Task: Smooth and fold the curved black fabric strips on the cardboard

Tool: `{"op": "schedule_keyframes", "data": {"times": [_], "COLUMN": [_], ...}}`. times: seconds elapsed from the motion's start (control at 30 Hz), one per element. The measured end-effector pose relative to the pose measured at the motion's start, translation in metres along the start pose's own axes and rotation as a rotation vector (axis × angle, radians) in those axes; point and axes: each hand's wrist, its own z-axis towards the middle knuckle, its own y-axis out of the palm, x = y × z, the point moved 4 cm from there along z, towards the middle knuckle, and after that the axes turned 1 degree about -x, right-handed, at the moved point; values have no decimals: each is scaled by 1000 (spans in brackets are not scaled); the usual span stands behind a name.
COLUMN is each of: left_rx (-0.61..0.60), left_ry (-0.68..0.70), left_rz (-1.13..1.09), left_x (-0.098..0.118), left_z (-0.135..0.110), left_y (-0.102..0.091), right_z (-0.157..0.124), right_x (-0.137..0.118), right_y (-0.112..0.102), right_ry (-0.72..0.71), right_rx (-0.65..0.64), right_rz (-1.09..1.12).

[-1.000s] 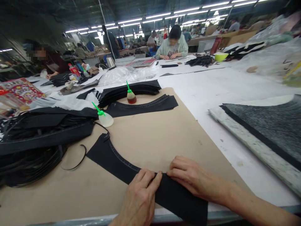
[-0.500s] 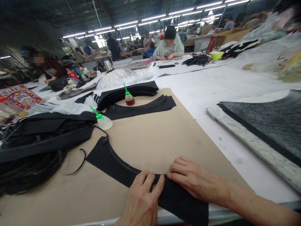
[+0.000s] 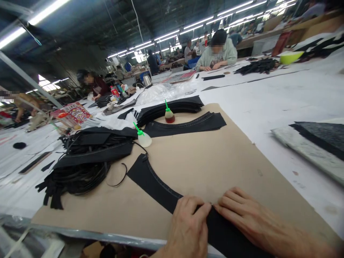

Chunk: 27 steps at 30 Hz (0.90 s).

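A curved black material piece (image 3: 153, 182) lies on brown board, with a narrow strip and stitch-like marks along its inner edge. My left hand (image 3: 189, 222) is closed at that curved edge, fingertips bent down onto it and thumb beside them. Just to its right, my right hand (image 3: 242, 211) has its fingers pressed together on the same edge. The fingertips of both hands nearly meet, and what lies directly beneath them is hidden. From the far end of the piece a thin black strip (image 3: 141, 145) runs off toward the pile.
Two squeeze bottles with green nozzles, one clear (image 3: 145, 139) and one with reddish liquid (image 3: 170, 117), stand beyond the piece. Black pieces are heaped (image 3: 88, 154) at left and stacked (image 3: 172, 107) behind. A thick slab (image 3: 303, 150) lies right. A co-worker (image 3: 219, 53) sits across the table.
The view has swung left, so the table's contents appear farther right and more of the left side shows. Both hands stay at the piece's curved edge, fingertips close together.
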Motion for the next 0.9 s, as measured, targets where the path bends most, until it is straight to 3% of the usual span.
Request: {"op": "schedule_keyframes", "data": {"times": [0.17,0.37,0.57,0.77,0.9], "left_rx": [-89,-128,-173,-179,-153], "left_ry": [-97,-137,-138,-145,-63], "left_rz": [-34,-102,-202,-135,-78], "left_x": [4,3,10,15,19], "left_z": [14,21,34,40,35], "left_y": [10,12,16,23,24], "right_z": [-3,-10,-16,-20,-23], "right_x": [6,15,24,25,25], "right_y": [1,-23,-28,-25,-27], "right_ry": [103,353,408,394,361], "right_rx": [-12,-95,-129,-99,-80], "right_rz": [60,186,272,295,275]}}
